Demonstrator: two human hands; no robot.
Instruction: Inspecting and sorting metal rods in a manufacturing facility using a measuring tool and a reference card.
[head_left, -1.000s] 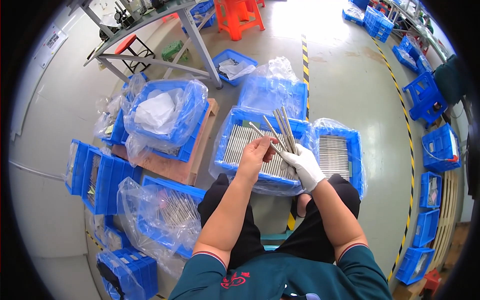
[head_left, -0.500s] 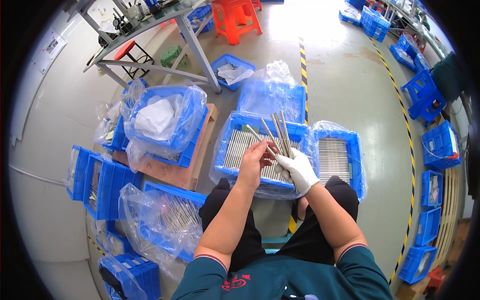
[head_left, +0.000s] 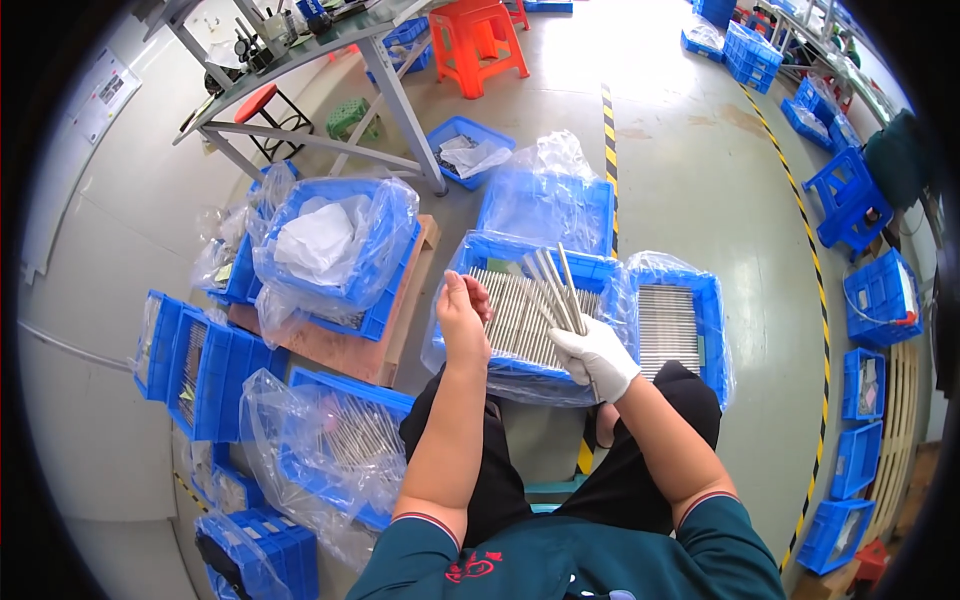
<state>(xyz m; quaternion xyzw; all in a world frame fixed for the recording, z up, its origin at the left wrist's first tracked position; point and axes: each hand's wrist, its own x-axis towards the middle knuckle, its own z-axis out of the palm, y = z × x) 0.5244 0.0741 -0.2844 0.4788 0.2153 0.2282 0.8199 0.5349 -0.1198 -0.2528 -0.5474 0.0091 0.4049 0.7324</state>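
My right hand (head_left: 597, 357), in a white glove, is closed around several slim silvery metal rods (head_left: 560, 292). Their upper ends fan out above the glove, over a plastic-lined blue crate (head_left: 480, 245). Rows of similar rods (head_left: 510, 318) fill that crate, partly covered by my hand and the bundle. My bare left hand (head_left: 465, 312) is raised by the crate's left side, apart from the bundle. Its fingers are loosely curled with no rod visible in them, though the palm is partly hidden.
Right of the middle crate stands another blue crate of rods (head_left: 668, 325). To the left are a bagged crate of loose rods (head_left: 355, 430) and a plastic-lined crate (head_left: 318, 240) on a wooden pallet (head_left: 400, 330). A workbench leg (head_left: 405, 115) rises beyond.
My left hand has moved left, away from the rods that it was fingering. The bundle stays in my right hand, slightly lower in the picture, with its rods closer together.
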